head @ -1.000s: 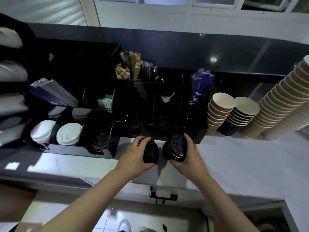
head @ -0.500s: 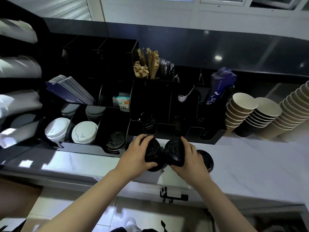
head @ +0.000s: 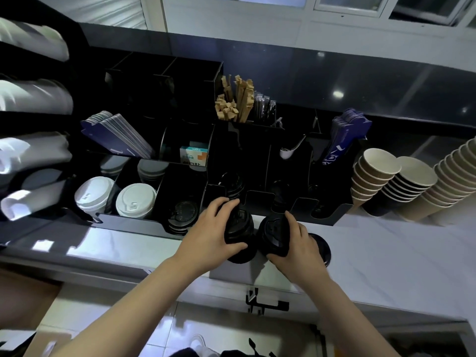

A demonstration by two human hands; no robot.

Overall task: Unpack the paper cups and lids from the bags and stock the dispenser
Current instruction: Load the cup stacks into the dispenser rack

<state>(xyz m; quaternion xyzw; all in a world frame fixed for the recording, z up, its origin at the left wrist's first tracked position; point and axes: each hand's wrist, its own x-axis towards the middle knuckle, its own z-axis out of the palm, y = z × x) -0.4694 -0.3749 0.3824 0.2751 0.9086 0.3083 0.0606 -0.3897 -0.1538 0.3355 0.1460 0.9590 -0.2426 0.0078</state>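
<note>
Centre frame: left hand (head: 211,231) fingers curled round black lid stack (head: 238,231); right hand (head: 300,243) grips second lid stack (head: 273,237).

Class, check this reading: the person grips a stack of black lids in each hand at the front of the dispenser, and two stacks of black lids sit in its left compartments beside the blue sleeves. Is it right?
Not quite. In the head view, the left hand and right hand do each grip black lids, but the two stacks in the dispenser's left compartments are white lids, not black.
</note>
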